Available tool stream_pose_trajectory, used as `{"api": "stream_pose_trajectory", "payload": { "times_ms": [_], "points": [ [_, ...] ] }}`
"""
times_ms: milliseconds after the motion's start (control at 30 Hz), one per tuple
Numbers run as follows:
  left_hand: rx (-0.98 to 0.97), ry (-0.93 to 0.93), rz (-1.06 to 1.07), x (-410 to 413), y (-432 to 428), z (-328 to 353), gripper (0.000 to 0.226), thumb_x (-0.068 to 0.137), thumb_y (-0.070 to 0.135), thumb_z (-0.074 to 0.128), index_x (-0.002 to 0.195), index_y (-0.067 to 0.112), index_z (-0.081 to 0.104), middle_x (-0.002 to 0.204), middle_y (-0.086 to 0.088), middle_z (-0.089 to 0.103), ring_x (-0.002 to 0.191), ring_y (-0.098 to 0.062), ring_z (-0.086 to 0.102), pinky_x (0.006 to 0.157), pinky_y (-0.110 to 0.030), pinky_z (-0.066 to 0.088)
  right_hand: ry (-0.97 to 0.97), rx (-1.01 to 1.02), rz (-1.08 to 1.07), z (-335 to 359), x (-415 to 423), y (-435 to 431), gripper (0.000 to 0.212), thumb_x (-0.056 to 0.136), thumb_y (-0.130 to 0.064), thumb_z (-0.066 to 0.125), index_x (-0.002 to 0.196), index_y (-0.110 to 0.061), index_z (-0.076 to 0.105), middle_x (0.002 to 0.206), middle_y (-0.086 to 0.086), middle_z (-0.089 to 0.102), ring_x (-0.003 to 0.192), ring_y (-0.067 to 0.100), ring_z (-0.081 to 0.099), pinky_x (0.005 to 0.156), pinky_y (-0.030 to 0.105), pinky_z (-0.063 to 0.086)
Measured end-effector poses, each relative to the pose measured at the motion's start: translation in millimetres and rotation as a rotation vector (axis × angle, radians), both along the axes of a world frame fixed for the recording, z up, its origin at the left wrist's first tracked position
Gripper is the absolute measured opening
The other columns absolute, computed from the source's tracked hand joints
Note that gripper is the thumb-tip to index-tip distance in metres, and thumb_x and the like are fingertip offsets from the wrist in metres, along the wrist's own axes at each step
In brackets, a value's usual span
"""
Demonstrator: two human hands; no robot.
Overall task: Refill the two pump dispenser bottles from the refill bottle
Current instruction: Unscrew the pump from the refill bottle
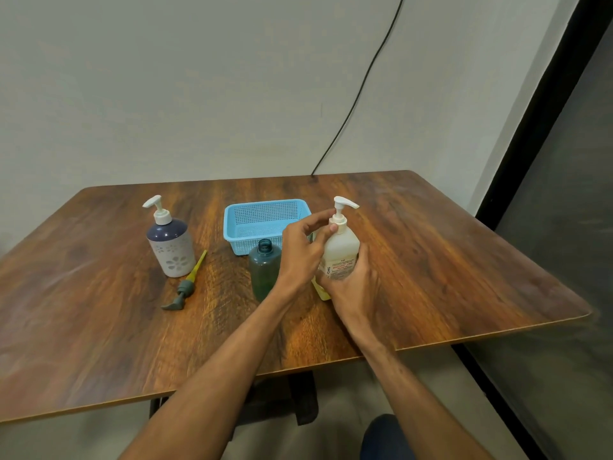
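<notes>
Right of the table's middle stands the white pump bottle. The right hand wraps its body while the left hand pinches the pump collar. Its red label is mostly blurred; "CHG" can be read. Just beside it to the left is an uncapped green bottle, with a blue basket behind. Toward the left edge lie a loose grey pump and a flower-patterned dispenser.

Soft, even indoor light, faint sheen on the table, wide-angle bowing at the edges.
</notes>
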State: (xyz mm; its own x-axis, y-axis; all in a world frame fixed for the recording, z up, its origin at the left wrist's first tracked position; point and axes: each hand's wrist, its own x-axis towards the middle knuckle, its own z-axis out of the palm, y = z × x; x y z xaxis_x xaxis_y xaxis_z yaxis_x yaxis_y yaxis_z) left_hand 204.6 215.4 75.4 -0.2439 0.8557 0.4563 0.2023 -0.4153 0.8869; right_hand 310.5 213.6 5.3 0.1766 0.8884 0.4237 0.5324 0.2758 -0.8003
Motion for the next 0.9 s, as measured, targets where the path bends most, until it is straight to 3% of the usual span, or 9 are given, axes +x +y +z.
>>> {"api": "stream_pose_trajectory", "payload": {
  "times_ms": [200, 300, 400, 467, 567, 633, 700, 800, 900],
  "points": [
    [0.043, -0.022, 0.086, 1.8, -2.2, 1.7, 0.023, 0.077, 0.022, 0.090, 0.097, 0.018, 0.080, 0.096, 0.010, 0.078, 0.094, -0.005, 0.073, 0.080, -0.024, 0.061, -0.018, -0.005, -0.028, -2.7, 1.0, -1.2, 0.095, 0.066, -0.054, 0.089, 0.141, -0.019, 0.042, 0.122, 0.004, 0.064, 0.109, 0.023, 0.064, 0.087, 0.047, 0.058],
    [0.028, 0.031, 0.036, 2.4, -2.7, -5.4, 0.037, 0.081, 0.036, 0.087, 0.111, 0.021, 0.071, 0.109, 0.007, 0.073, 0.105, -0.007, 0.067, 0.090, -0.021, 0.055, -0.025, 0.009, 0.022, 0.5, 5.7, -3.1, 0.093, 0.063, -0.047, 0.092, 0.138, -0.023, 0.045, 0.121, 0.001, 0.066, 0.108, 0.021, 0.065, 0.084, 0.045, 0.059],
    [-0.042, 0.105, -0.050, 2.0, -6.6, -18.1, 0.051, 0.087, 0.049, 0.077, 0.130, 0.030, 0.058, 0.128, 0.017, 0.062, 0.117, 0.004, 0.058, 0.095, -0.018, 0.047, 0.177, -0.105, 0.275, 9.6, 23.0, -2.7, 0.079, 0.065, -0.024, 0.095, 0.131, -0.029, 0.052, 0.118, -0.005, 0.069, 0.106, 0.014, 0.069, 0.082, 0.039, 0.062],
    [-0.060, 0.098, -0.123, -0.5, -8.2, -29.5, 0.057, 0.086, 0.054, 0.074, 0.135, 0.037, 0.052, 0.135, 0.017, 0.057, 0.123, 0.001, 0.056, 0.101, -0.026, 0.050, 0.292, -0.179, 0.398, 20.2, 40.8, -2.9, 0.069, 0.073, -0.007, 0.088, 0.130, -0.025, 0.056, 0.122, -0.005, 0.069, 0.112, 0.014, 0.068, 0.090, 0.036, 0.060],
    [-0.045, 0.138, -0.137, -4.7, -7.4, -41.5, 0.060, 0.086, 0.045, 0.077, 0.137, 0.044, 0.046, 0.139, 0.013, 0.054, 0.127, -0.006, 0.055, 0.105, -0.036, 0.053, 0.327, -0.044, 0.295, 46.1, 58.4, -3.7, 0.046, 0.084, 0.007, 0.069, 0.123, -0.017, 0.064, 0.119, -0.004, 0.069, 0.112, 0.010, 0.065, 0.098, 0.036, 0.056],
    [-0.032, 0.147, -0.126, -5.5, -6.5, -44.2, 0.063, 0.087, 0.035, 0.080, 0.139, 0.043, 0.046, 0.140, 0.012, 0.054, 0.127, -0.007, 0.055, 0.104, -0.035, 0.053, 0.329, 0.043, 0.253, 65.2, 54.6, -0.5, 0.030, 0.089, 0.002, 0.066, 0.113, -0.015, 0.068, 0.108, -0.001, 0.071, 0.101, 0.008, 0.066, 0.094, 0.034, 0.057],
    [-0.003, 0.149, -0.118, -6.0, -6.7, -44.6, 0.064, 0.086, 0.037, 0.081, 0.139, 0.042, 0.047, 0.139, 0.013, 0.055, 0.126, -0.008, 0.057, 0.104, -0.035, 0.054, 0.296, 0.070, 0.271, 80.3, 40.4, 4.3, 0.017, 0.086, -0.015, 0.078, 0.101, -0.014, 0.070, 0.094, -0.001, 0.071, 0.084, 0.005, 0.065, 0.079, 0.030, 0.058],
    [0.024, 0.141, -0.120, -7.5, -7.6, -43.2, 0.061, 0.080, 0.049, 0.079, 0.133, 0.048, 0.048, 0.133, 0.017, 0.057, 0.123, -0.008, 0.058, 0.103, -0.035, 0.054, 0.215, 0.057, 0.220, 87.3, 19.4, 14.4, 0.039, 0.067, -0.048, 0.088, 0.083, -0.021, 0.066, 0.077, -0.004, 0.066, 0.068, 0.006, 0.058, 0.064, 0.033, 0.055],
    [0.028, 0.134, -0.113, -7.2, -7.2, -43.1, 0.064, 0.078, 0.053, 0.077, 0.134, 0.045, 0.048, 0.133, 0.019, 0.056, 0.123, -0.008, 0.058, 0.104, -0.037, 0.053, 0.184, 0.087, 0.174, 84.0, 13.4, 22.8, 0.040, 0.062, -0.050, 0.087, 0.078, -0.021, 0.064, 0.072, -0.003, 0.065, 0.064, 0.007, 0.056, 0.061, 0.039, 0.055]
  ]
}}
